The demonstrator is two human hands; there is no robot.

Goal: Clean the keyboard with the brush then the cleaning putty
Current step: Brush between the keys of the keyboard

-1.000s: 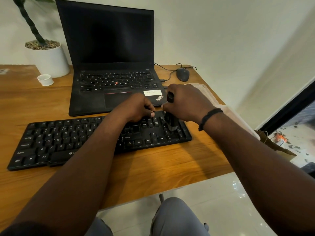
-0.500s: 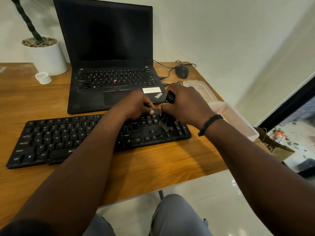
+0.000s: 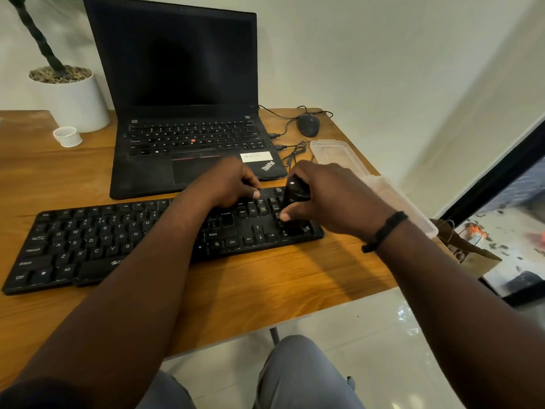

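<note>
The right hand (image 3: 330, 199) has carried the black plastic brush (image 3: 295, 193) in a closed grip rightward along the black keyboard (image 3: 88, 246), the left hand (image 3: 227, 184) curled on its keys, an empty clear plastic tub (image 3: 336, 152) behind.

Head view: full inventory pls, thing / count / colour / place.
keyboard: 1, black, front of desk.
brush: 1, black, in right hand over the keyboard's right end.
laptop: 1, black, open, behind keyboard.
mouse: 1, dark, back right, wired.
plastic container: 1, clear, desk's right edge.
plant pot: 1, white, back left.
small cup: 1, white, beside pot.
desk: 1, wooden.
paper bag: 1, brown, floor right.
left hand: rests curled on keyboard's top edge.
right hand: grips brush; black wristband.
</note>
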